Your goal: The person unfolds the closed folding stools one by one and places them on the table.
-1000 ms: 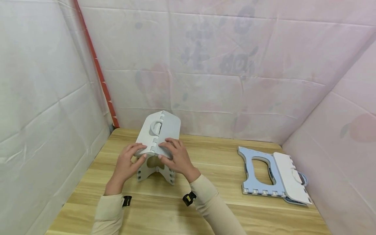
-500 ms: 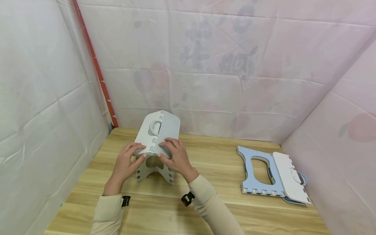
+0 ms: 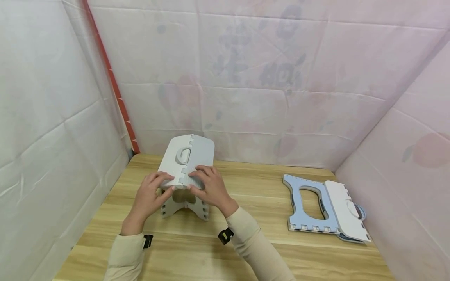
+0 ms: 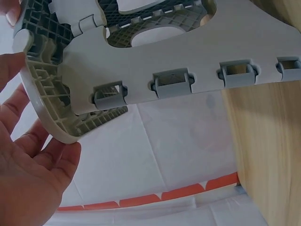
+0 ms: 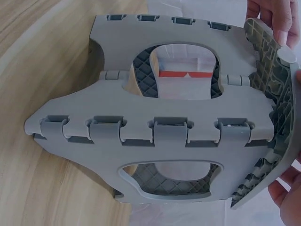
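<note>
The head view looks forward and down over the worktop point(image 3: 253, 187); both wrist views face the same stool point(image 3: 196, 158) close up.

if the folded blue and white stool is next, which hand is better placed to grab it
Right, most likely. The right hand grips the right side of the standing stool, nearer the folded stool. The left hand grips the left side and would have to reach across.

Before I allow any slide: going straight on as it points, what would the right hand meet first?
The right hand grips the gray stool's seat; straight on across it, the loop handle probably comes first, though depth is hard to judge.
</note>
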A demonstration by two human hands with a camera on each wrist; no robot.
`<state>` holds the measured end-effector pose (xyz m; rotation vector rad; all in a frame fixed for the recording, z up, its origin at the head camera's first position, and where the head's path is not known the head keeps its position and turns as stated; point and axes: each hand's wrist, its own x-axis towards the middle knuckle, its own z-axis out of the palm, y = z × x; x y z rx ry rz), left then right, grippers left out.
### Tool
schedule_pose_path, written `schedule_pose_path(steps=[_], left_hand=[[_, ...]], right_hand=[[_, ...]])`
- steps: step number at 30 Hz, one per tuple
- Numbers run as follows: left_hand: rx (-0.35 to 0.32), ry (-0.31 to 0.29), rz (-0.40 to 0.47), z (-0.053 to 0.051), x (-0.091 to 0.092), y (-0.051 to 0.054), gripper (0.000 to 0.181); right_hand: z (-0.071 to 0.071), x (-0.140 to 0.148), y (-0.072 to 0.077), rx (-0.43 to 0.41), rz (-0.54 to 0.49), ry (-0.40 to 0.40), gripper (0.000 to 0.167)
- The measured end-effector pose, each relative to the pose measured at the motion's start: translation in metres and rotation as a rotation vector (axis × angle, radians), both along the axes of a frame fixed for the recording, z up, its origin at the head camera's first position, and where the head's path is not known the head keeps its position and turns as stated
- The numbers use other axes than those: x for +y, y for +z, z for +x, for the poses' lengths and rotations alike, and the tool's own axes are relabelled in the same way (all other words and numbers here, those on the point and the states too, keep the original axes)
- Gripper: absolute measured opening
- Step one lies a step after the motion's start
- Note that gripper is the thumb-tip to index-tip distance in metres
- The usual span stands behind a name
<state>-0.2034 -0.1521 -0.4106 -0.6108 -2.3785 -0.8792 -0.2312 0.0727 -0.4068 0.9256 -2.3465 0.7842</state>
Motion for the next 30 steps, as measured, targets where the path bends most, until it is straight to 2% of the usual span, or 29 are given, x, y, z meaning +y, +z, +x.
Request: schedule_pose_path(steps=[2,9,22,26,30], left_hand=[[0.018,0.002,-0.020,-0.001,0.001,-0.001,0.028],[0.080,0.007,-0.067,-0.003,0.001,-0.001,0.028],[0.033,0.021,-0.096,-0.002,0.005,0.000,0.028],[0.032,0.019,-0.093,0.001,0.004,0.007,0.030],[0.026,0.030,-0.107,0.003,0.004,0.021,0.035]], right_hand=[[0.000,0.000,-0.001,0.001,0.013,-0.009,0.031],[-0.005,-0.001,-0.008,0.107,0.005,-0.016,0.031],[-0.001,0.002,-0.004,0.024,0.076,-0.047,0.029],[0.002,0.002,0.003,-0.017,0.107,-0.011,0.033],[0.003,0.005,0.014,-0.069,0.158,-0.003,0.040]])
